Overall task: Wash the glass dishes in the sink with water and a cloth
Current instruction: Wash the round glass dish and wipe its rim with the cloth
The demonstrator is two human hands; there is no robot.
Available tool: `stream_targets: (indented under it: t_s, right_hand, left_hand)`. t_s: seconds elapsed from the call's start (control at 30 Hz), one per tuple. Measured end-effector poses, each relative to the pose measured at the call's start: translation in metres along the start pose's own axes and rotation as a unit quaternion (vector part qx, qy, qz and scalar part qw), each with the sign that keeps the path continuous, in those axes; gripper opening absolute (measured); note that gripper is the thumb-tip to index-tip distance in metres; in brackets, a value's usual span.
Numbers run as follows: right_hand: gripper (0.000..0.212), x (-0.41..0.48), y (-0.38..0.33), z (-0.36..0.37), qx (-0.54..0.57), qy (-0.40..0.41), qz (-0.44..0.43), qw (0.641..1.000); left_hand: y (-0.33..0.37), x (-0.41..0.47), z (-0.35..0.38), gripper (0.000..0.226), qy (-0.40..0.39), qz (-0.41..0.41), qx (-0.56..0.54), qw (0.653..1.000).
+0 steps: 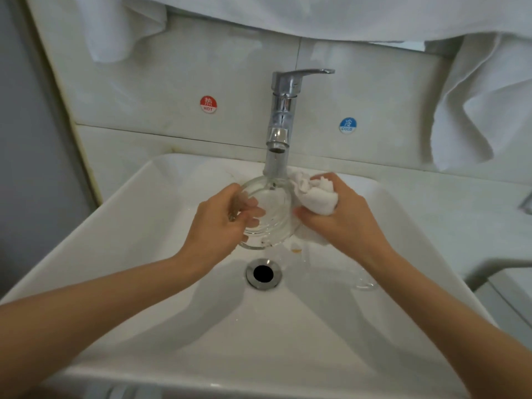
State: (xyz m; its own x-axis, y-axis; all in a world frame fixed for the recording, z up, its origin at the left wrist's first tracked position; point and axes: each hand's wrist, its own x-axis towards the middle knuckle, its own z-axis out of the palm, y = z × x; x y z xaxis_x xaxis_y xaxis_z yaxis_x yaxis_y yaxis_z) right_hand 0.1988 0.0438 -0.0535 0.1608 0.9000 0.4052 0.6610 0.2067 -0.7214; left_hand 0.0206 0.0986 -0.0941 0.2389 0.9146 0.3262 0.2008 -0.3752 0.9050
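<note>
Washing in hand | left grip curled round the left rim of the glass dish, tilted over the sink below the tap | right grip clenched on a bunched cloth | dish sits just left of the cloth grip, rim against the cloth, mouth upward | wipe likely goes leftward into the dish.

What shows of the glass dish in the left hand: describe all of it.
The glass dish is clear, round, shallow and thick-walled, with a few dark specks near its lower rim. It is held tilted above the sink, under the faucet spout. The left hand grips its left rim, fingers curled inside. The white cloth bunched in the right hand touches its right side.
</note>
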Motion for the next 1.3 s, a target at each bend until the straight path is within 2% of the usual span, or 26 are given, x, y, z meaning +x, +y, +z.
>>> stream_targets:
  t_s: [0.07,0.13,0.17,0.23,0.27,0.3,0.37,0.43,0.47,0.53,0.7,0.77,0.9,1.0,1.13,1.2,1.3]
  right_hand:
    - [0.033,-0.002,0.005,0.003,-0.006,0.002,0.003,1.0]
    - [0.037,-0.008,-0.004,0.011,-0.044,0.022,-0.078,0.996]
    - [0.04,-0.01,-0.009,0.016,-0.09,0.033,-0.145,0.985]
    - [0.045,-0.013,-0.013,0.025,-0.2,0.044,-0.277,0.939]
    - [0.044,-0.012,-0.014,0.028,-0.239,0.049,-0.318,0.916]
    - [0.042,-0.01,-0.014,0.029,-0.246,0.054,-0.326,0.911]
    - [0.04,-0.008,-0.016,0.028,-0.168,0.069,-0.232,0.956]
    - [0.039,-0.004,-0.008,0.021,-0.012,0.059,-0.054,0.997]
    - [0.04,-0.002,-0.002,0.018,0.058,0.036,0.033,0.997]
    - [0.036,-0.004,0.011,0.022,0.138,-0.002,0.133,0.981]
    - [0.028,-0.004,0.014,0.034,0.248,0.041,0.187,0.95]
    - [0.022,-0.003,0.017,0.03,0.245,0.071,0.189,0.948]
    - [0.022,-0.006,0.022,0.025,0.188,0.103,0.177,0.96]
    - [0.025,-0.002,0.018,0.021,0.109,0.102,0.131,0.98]
    - [0.031,0.0,0.008,0.012,-0.066,0.072,-0.02,0.995]
    - [0.034,-0.001,0.003,0.011,-0.155,0.077,-0.133,0.976]
    - [0.037,-0.001,-0.001,0.014,-0.266,0.106,-0.3,0.91]
  left_hand:
    - [-0.001,0.0,0.0,0.028,0.001,-0.005,0.006,1.0]
    - [-0.005,-0.002,0.001,0.029,-0.013,-0.003,0.035,0.999]
    - [-0.006,-0.003,0.002,0.028,-0.022,0.004,0.057,0.998]
    - [-0.007,-0.006,0.003,0.023,-0.038,0.019,0.114,0.993]
    - [-0.006,-0.008,0.004,0.024,-0.036,0.023,0.133,0.99]
    - [-0.005,-0.009,0.005,0.025,-0.03,0.025,0.135,0.99]
    - [-0.001,-0.008,0.006,0.021,-0.015,0.001,0.072,0.997]
    - [0.004,-0.006,0.006,0.019,0.01,-0.047,-0.023,0.999]
    - [0.007,-0.005,0.004,0.019,0.021,-0.065,-0.056,0.996]
    - [0.007,-0.004,0.001,0.017,0.023,-0.085,-0.089,0.992]
    - [0.008,-0.01,0.003,0.014,0.008,-0.114,-0.15,0.982]
    - [0.011,-0.014,0.008,0.006,-0.015,-0.112,-0.173,0.978]
    - [0.016,-0.021,0.018,0.01,-0.043,-0.114,-0.19,0.974]
    - [0.017,-0.02,0.017,0.009,-0.059,-0.123,-0.165,0.977]
    - [0.014,-0.014,0.013,0.015,-0.089,-0.107,-0.086,0.987]
    - [0.012,-0.012,0.011,0.018,-0.107,-0.102,-0.052,0.988]
    - [0.013,-0.01,0.009,0.019,-0.122,-0.052,0.025,0.991]
